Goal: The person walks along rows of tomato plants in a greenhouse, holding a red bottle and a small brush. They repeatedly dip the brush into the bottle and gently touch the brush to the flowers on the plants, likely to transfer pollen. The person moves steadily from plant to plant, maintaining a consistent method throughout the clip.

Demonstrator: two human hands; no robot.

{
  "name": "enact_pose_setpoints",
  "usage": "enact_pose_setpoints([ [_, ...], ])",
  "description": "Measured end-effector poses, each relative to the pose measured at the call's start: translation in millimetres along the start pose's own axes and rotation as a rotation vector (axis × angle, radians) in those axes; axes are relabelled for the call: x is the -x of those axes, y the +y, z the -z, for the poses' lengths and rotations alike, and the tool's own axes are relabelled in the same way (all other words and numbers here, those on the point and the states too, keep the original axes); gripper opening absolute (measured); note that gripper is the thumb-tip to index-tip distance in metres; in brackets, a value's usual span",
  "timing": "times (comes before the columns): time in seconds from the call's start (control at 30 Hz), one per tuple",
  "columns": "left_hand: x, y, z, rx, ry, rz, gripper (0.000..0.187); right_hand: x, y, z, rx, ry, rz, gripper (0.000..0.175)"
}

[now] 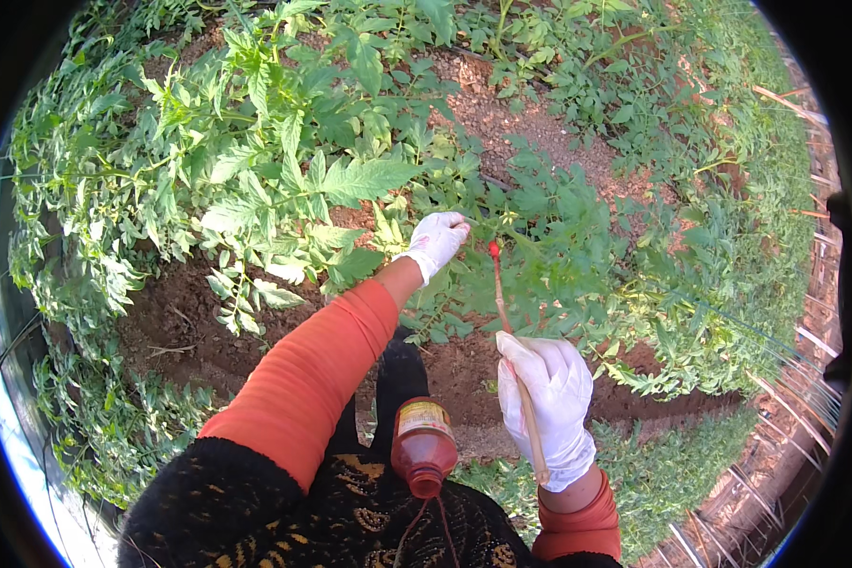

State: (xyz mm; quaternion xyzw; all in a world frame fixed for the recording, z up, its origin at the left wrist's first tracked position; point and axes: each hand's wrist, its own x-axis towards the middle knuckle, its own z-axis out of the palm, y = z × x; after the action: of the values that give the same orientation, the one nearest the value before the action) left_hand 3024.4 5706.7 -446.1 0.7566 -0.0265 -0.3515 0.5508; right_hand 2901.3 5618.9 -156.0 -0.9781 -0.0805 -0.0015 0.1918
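My left hand (437,241), in a white glove with reddish stains, pinches a thin green part of a tomato plant (547,248) between thumb and fingers. Close to its right are small yellow flowers (509,217). My right hand (548,405), also gloved in white, is closed around a thin wooden stick (500,291). The stick's red-coated tip (494,248) is just below the flowers; whether it touches them I cannot tell. A clear plastic bottle (424,447) with red contents and a printed label hangs on a cord in front of my body, its mouth towards me.
Leafy tomato plants (255,163) surround both hands. Brown soil (177,334) shows between the rows, with dark drip tubing (495,182) behind the flowers. Thin strings (752,337) and dry sticks (788,419) run along the right side.
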Motion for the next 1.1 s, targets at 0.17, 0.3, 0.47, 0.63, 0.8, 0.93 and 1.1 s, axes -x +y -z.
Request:
enact_pose_setpoints([
  [0.17, 0, -1, -3, 0.086, 0.02, 0.005, 0.026, -2, 7, -11, -0.019, 0.006, 0.013, 0.04],
  [0.3, 1, -3, -2, 0.093, 0.006, 0.034, 0.027, -2, 16, -23, 0.0, 0.02, 0.018, 0.04],
  [0.47, 6, -1, 0, 0.167, 0.032, 0.044, 0.023, -1, 25, -34, -0.013, 0.042, 0.008, 0.041],
  [0.63, 11, -2, 5, 0.458, 0.041, 0.117, 0.021, 8, 17, -24, -0.044, 0.035, 0.042, 0.04],
  [0.8, 15, -10, 9, 0.593, 0.002, 0.158, 0.022, 19, -1, -3, -0.106, 0.047, 0.111, 0.044],
  [0.93, 18, -13, 5, 0.691, 0.032, 0.161, 0.023, 16, -3, 1, -0.118, 0.061, 0.141, 0.043],
  [1.1, 22, -8, 4, 0.685, 0.021, 0.171, 0.023, 5, 12, -19, -0.052, 0.006, 0.055, 0.037],
])
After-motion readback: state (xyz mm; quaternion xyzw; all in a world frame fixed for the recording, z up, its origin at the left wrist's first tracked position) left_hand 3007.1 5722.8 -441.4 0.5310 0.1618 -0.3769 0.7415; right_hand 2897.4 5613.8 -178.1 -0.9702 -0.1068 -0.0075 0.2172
